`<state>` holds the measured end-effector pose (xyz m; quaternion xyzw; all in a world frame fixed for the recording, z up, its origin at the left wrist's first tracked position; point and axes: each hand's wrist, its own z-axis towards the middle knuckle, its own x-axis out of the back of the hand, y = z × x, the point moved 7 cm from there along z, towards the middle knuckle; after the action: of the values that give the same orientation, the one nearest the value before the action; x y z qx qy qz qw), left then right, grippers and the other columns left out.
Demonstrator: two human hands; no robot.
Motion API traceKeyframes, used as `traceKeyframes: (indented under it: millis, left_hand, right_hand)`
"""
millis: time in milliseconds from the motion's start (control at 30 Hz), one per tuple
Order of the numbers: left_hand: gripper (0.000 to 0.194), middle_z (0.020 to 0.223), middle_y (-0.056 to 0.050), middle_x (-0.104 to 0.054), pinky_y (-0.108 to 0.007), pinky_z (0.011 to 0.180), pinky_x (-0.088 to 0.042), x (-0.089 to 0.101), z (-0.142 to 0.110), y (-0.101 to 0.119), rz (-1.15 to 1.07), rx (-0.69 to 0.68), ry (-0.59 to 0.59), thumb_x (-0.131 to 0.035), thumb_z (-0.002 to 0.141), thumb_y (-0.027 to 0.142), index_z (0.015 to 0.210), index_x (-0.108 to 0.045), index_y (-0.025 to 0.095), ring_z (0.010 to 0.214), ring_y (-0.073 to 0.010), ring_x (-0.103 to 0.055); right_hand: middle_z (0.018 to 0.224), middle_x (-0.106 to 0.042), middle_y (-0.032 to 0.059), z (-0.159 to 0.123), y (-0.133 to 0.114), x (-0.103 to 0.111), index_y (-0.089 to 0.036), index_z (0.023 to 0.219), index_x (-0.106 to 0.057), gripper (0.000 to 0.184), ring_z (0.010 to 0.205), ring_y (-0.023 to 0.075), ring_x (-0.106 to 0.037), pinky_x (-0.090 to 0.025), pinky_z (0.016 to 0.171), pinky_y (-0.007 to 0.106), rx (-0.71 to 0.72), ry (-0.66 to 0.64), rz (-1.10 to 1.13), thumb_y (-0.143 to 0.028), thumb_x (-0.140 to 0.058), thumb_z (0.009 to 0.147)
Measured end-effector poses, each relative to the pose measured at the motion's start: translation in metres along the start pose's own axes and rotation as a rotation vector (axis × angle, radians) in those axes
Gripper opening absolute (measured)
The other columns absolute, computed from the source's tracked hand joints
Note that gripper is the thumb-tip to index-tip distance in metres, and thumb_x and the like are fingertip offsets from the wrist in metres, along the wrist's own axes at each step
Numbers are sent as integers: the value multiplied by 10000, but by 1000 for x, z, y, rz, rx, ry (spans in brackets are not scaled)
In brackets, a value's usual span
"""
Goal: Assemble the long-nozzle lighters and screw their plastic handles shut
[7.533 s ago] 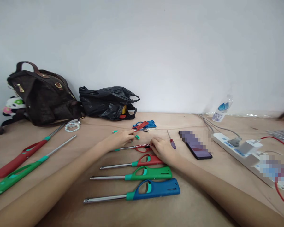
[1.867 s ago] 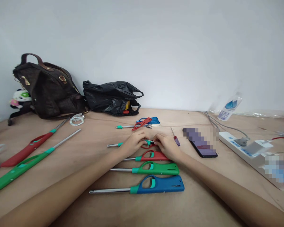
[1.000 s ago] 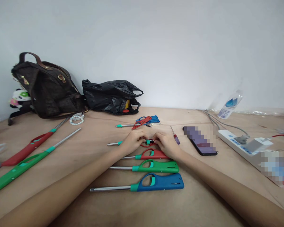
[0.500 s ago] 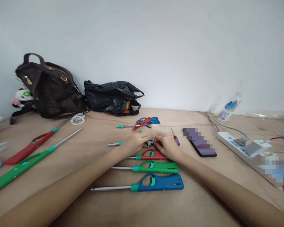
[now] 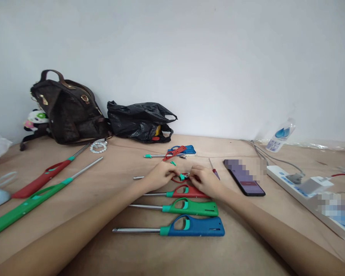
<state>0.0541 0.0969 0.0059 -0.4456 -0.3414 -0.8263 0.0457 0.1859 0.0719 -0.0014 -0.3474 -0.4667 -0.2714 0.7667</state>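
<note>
Both my hands rest on the table around an opened red long-nosed lighter, whose metal tube sticks out to the left. My left hand is curled over its tube end. My right hand pinches at its handle, where a small teal part shows. Just in front of my hands lie three whole lighters side by side: a red one, a green one and a blue one.
Loose red and blue lighter shells lie behind my hands, and a small red screwdriver beside a phone. A power strip sits right, two long lighters left. A brown bag and black plastic bag stand against the wall.
My hands have stayed on the open red lighter with only small finger movements. The view has shifted slightly, so everything sits a little further right and lower.
</note>
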Motion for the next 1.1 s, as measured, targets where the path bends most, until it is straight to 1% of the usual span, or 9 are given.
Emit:
traceKeyframes:
  millis: [67,133,300,467,567,633,800,967,1100]
  left_hand:
    - [216,854,-47,-731,-243,726,-513,4,0,-8,-156,124,29,-500,808,64,876,-696,124,796,-168,-674]
    - [186,865,-58,-732,-249,725,-516,4,1,-13,-236,196,27,-527,812,102,885,-698,112,810,-177,-674]
    - [165,875,-59,-731,-265,755,-508,7,2,-18,-241,241,20,-552,816,131,870,-708,122,834,-183,-665]
    - [187,840,-47,-715,-254,735,-493,16,1,-15,-122,188,72,-518,809,81,832,-698,131,802,-167,-643]
    - [253,880,-44,-699,-262,779,-473,14,0,-7,23,87,19,-482,795,30,837,-701,148,845,-167,-626]
    - [295,905,-41,-689,-268,807,-458,10,-1,-4,114,44,-21,-460,782,2,837,-704,158,871,-169,-615]
    - [310,901,-54,-642,-268,809,-445,3,-1,-4,234,9,-81,-444,764,-20,824,-701,145,870,-176,-588]
    - [288,957,-67,-632,-278,837,-437,8,-2,-4,211,-3,-106,-454,808,5,872,-697,145,926,-189,-579]
    - [235,896,-42,-656,-242,740,-443,22,-6,-5,113,58,-18,-484,809,14,896,-657,147,824,-160,-593]
  right_hand:
    - [819,-619,54,0,3,-2,-159,752,-588,154,790,173,-564,-406,693,264,-32,22,52,-97,-488,852]
    - [813,-619,54,0,4,-3,-160,735,-578,161,799,175,-566,-405,702,267,-42,32,75,-102,-487,856]
    - [805,-620,56,-1,2,-4,-153,788,-584,147,752,168,-563,-409,689,272,-43,60,71,-113,-471,873]
    - [862,-631,70,-2,1,-4,-151,875,-591,115,805,187,-575,-428,724,293,-33,64,38,-162,-479,898]
    - [929,-628,77,-3,-3,-4,-166,1035,-605,193,891,202,-572,-434,770,310,21,60,5,-202,-442,938]
    - [917,-613,73,-3,-6,-5,-202,1147,-604,264,895,204,-562,-432,784,319,65,49,-54,-223,-421,956]
    - [893,-591,89,-3,-11,-9,-231,1218,-618,326,870,210,-541,-419,823,360,141,12,-236,-227,-408,969]
    - [916,-596,96,-3,-12,-10,-235,1230,-617,332,871,211,-541,-419,817,364,151,6,-279,-235,-407,973]
    - [910,-603,90,-3,-12,-11,-253,1245,-606,341,893,211,-547,-411,823,362,155,2,-296,-243,-390,981]
